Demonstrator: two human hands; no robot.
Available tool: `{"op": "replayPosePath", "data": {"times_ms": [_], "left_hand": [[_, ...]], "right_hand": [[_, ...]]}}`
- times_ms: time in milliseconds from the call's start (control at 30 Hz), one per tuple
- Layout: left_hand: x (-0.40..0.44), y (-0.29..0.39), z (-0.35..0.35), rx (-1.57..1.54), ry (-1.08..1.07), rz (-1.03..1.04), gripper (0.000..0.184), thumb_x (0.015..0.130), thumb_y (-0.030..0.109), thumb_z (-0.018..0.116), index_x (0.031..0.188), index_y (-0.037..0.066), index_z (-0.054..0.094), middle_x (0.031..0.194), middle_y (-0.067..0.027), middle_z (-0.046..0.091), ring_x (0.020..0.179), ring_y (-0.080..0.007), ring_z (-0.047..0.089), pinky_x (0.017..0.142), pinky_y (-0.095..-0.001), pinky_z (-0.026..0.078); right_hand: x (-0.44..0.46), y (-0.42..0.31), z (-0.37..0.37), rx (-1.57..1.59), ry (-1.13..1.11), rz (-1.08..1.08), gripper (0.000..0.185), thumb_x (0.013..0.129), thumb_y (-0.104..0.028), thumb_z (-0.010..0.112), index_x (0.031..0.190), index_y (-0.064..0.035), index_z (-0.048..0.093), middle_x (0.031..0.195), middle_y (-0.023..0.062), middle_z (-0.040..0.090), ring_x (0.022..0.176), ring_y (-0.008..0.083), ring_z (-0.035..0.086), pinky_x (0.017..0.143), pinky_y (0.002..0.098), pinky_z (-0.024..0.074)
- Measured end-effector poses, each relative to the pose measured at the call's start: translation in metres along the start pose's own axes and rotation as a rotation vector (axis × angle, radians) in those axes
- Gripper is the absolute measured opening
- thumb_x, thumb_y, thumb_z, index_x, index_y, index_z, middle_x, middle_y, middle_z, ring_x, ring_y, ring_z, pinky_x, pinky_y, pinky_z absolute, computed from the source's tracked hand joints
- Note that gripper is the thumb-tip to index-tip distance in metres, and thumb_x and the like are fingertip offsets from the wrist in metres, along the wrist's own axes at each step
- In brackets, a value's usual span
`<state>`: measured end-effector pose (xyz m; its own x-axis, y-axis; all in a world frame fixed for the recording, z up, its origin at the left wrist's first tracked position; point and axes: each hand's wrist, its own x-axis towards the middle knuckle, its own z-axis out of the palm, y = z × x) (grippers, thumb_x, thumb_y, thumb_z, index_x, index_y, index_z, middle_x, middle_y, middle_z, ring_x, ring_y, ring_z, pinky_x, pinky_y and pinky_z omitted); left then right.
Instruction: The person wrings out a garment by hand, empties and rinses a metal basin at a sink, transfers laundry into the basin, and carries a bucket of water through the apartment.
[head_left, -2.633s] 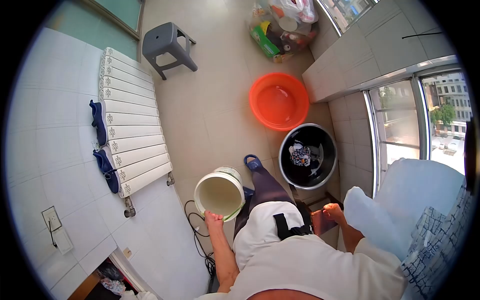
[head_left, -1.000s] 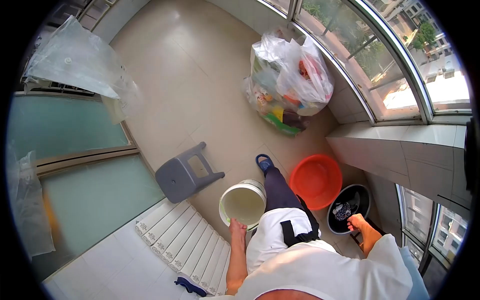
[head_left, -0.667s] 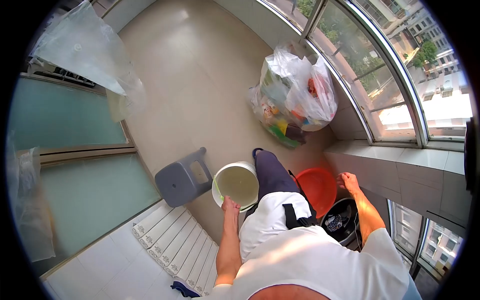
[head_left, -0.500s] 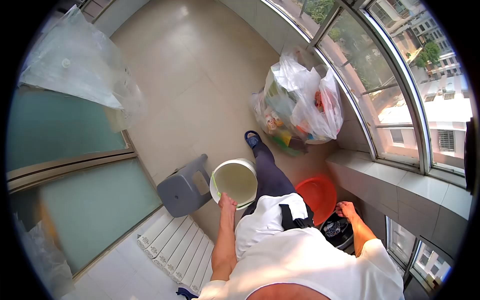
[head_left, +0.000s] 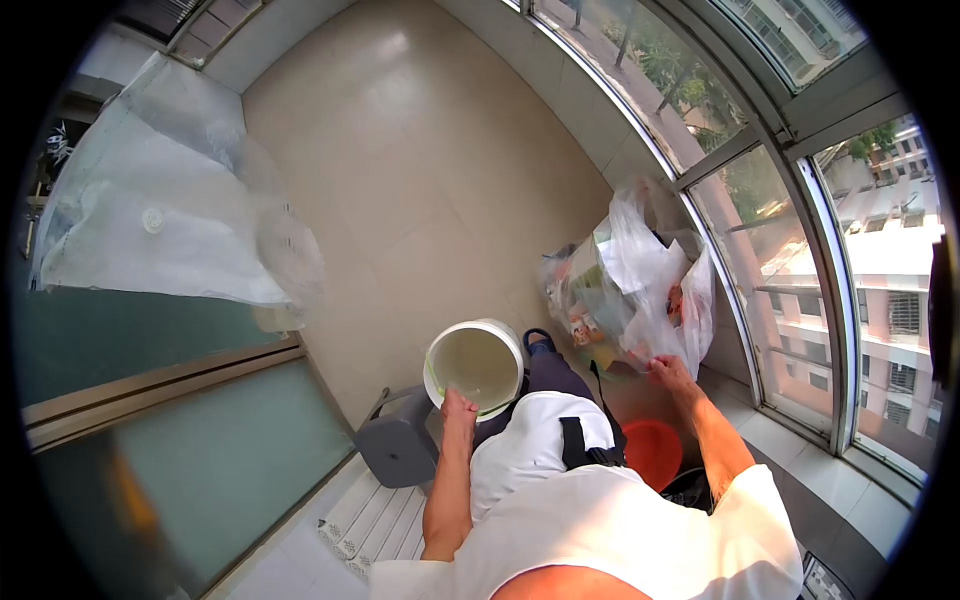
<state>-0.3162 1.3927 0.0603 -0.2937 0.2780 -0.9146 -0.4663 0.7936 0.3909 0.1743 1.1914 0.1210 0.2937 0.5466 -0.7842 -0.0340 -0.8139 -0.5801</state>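
Observation:
My left hand (head_left: 459, 405) is closed around the green handle of a white bucket (head_left: 478, 338), which hangs tilted in front of me with its pale inside showing. My right hand (head_left: 671, 372) reaches forward on the right, fingers pinched together, at the near edge of a clear plastic bag (head_left: 640, 270) full of mixed waste and packaging. Whether the fingers grip the bag's film or something else is too small to tell. Below that arm, an orange-red basin (head_left: 652, 455) stands partly behind my body, with a black basin (head_left: 690, 488) beside it.
A grey plastic stool (head_left: 398, 440) stands just left of the bucket. Sliding frosted-glass doors (head_left: 230, 430) line the left, below a plastic-covered object (head_left: 170, 210). White ridged panels (head_left: 380, 520) lie at lower left. Windows (head_left: 745, 190) run along the right. My slippered foot (head_left: 538, 342) is beside the bucket.
My right hand has moved forward from above the black basin to the plastic bag's near edge. The view has shifted forward. My left hand still holds the bucket's handle.

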Motion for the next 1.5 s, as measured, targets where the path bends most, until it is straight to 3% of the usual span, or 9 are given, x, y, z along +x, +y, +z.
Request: {"op": "replayPosePath", "data": {"times_ms": [167, 333, 567, 667, 700, 1033, 1233, 1400, 1500], "left_hand": [[0.042, 0.064, 0.047, 0.002, -0.05, -0.091, 0.027, 0.088, 0.021, 0.053, 0.066, 0.019, 0.037, 0.051, 0.0027, 0.021, 0.04, -0.0142, 0.02, 0.042, -0.0339, 0.023], [0.091, 0.136, 0.108, 0.029, -0.016, -0.075, 0.027, 0.088, 0.021, 0.053, 0.067, 0.019, 0.037, 0.051, 0.0026, 0.023, 0.04, -0.0144, 0.023, 0.043, -0.0337, 0.024], [0.133, 0.234, 0.191, -0.014, 0.093, -0.144, 0.027, 0.092, 0.027, 0.054, 0.071, 0.017, 0.039, 0.052, 0.0006, 0.022, 0.042, -0.0146, 0.024, 0.043, -0.0332, 0.026], [0.12, 0.285, 0.223, -0.112, 0.132, -0.161, 0.027, 0.091, 0.026, 0.052, 0.07, 0.018, 0.038, 0.053, 0.0015, 0.02, 0.042, -0.0145, 0.022, 0.044, -0.0334, 0.025], [0.135, 0.298, 0.231, -0.125, 0.13, -0.161, 0.027, 0.091, 0.026, 0.052, 0.07, 0.018, 0.038, 0.053, 0.0015, 0.02, 0.042, -0.0145, 0.022, 0.044, -0.0334, 0.025], [0.226, 0.438, 0.3, -0.367, -0.013, -0.142, 0.029, 0.091, 0.026, 0.052, 0.068, 0.021, 0.036, 0.054, 0.0039, 0.023, 0.044, -0.015, 0.023, 0.045, -0.0337, 0.022], [0.262, 0.541, 0.371, -0.332, 0.137, -0.19, 0.029, 0.091, 0.028, 0.054, 0.069, 0.021, 0.037, 0.055, 0.0034, 0.026, 0.045, -0.0152, 0.027, 0.044, -0.033, 0.024], [0.304, 0.626, 0.417, -0.396, 0.185, -0.214, 0.028, 0.091, 0.029, 0.055, 0.07, 0.02, 0.038, 0.055, 0.0035, 0.024, 0.042, -0.0153, 0.023, 0.042, -0.0322, 0.023], [0.293, 0.665, 0.434, -0.49, 0.323, -0.172, 0.03, 0.092, 0.027, 0.053, 0.068, 0.019, 0.037, 0.054, 0.0034, 0.024, 0.042, -0.0145, 0.022, 0.041, -0.0323, 0.022]], "right_hand": [[0.01, -0.055, 0.022, 0.26, 0.105, -0.072, 0.031, 0.101, -0.022, 0.053, 0.106, 0.0033, 0.069, 0.098, 0.0096, 0.072, 0.085, 0.0185, 0.071, 0.076, 0.0316, 0.0572], [-0.036, 0.042, 0.049, 0.162, 0.275, 0.429, 0.017, 0.089, -0.013, 0.06, 0.086, -0.0018, 0.072, 0.071, 0.0029, 0.064, 0.062, 0.0126, 0.06, 0.059, 0.0308, 0.0504], [-0.011, -0.105, 0.063, 0.332, -0.236, 0.928, 0.014, 0.091, -0.013, 0.066, 0.092, 0.0018, 0.067, 0.078, 0.011, 0.066, 0.058, 0.0228, 0.063, 0.051, 0.0367, 0.0535], [0.056, -0.132, 0.04, 0.01, -0.298, 0.399, 0.019, 0.093, -0.015, 0.064, 0.092, 0.0038, 0.069, 0.075, 0.0121, 0.067, 0.058, 0.0224, 0.063, 0.051, 0.0344, 0.054], [0.119, -0.176, 0.036, 0.046, -0.117, 0.738, 0.021, 0.093, -0.016, 0.064, 0.094, 0.0041, 0.07, 0.077, 0.0131, 0.069, 0.062, 0.0229, 0.066, 0.053, 0.0339, 0.0552], [0.433, -0.645, 0.036, -0.209, -0.029, -0.413, 0.037, 0.102, -0.03, 0.056, 0.11, 0.0035, 0.067, 0.096, 0.0083, 0.07, 0.085, 0.0161, 0.067, 0.077, 0.0276, 0.0548], [0.437, -0.556, -0.007, -0.157, 0.004, -0.005, 0.031, 0.101, -0.027, 0.056, 0.107, 0.0009, 0.067, 0.097, 0.0097, 0.071, 0.078, 0.017, 0.068, 0.067, 0.0304, 0.0578], [0.356, -0.509, 0.005, -0.278, 0.015, 0.993, 0.023, 0.094, -0.021, 0.064, 0.111, -0.0045, 0.066, 0.085, 0.0138, 0.071, 0.068, 0.0322, 0.07, 0.057, 0.0429, 0.0592], [0.389, -0.625, 0.029, -0.444, -0.491, 0.487, 0.022, 0.095, -0.02, 0.064, 0.105, -0.0012, 0.065, 0.09, 0.0161, 0.072, 0.073, 0.0326, 0.072, 0.064, 0.0441, 0.0621]]}}
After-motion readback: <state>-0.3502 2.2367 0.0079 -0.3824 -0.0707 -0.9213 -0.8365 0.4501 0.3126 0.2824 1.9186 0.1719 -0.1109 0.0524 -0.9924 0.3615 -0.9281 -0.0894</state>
